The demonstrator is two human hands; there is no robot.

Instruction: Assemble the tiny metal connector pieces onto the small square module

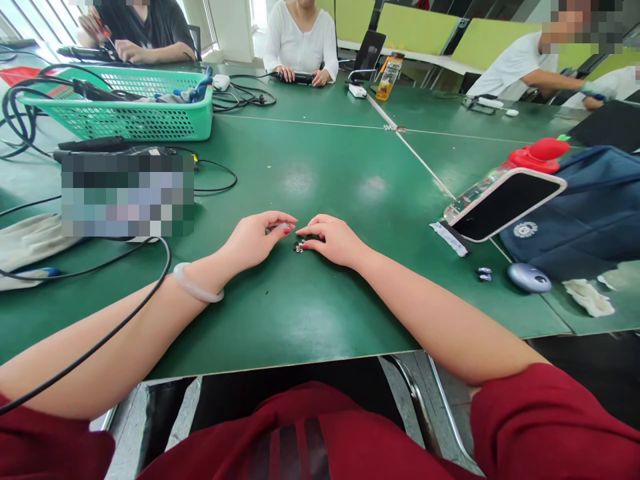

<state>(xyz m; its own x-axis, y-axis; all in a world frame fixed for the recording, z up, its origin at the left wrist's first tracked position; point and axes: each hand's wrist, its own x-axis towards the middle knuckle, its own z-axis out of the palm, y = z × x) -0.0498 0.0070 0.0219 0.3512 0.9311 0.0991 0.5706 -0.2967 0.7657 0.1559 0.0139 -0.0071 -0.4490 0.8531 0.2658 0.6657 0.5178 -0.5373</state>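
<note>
Both my hands rest on the green table [320, 293], fingertips almost meeting. My left hand [255, 239] is curled in a pinch around a small silvery piece [284, 228] near its fingertips; a pale bangle [197, 283] circles its wrist. My right hand [334, 240] lies with its fingers pressed down together over a few tiny dark and shiny parts [299, 247] on the table; what it grips, if anything, is hidden.
A green basket [125, 110] of cables stands at the far left, black cords trailing around it. At the right lie a phone [505, 205], a blue bag [595, 213], a red-capped bottle [537, 155], a mouse [529, 277]. Other people work at the far side.
</note>
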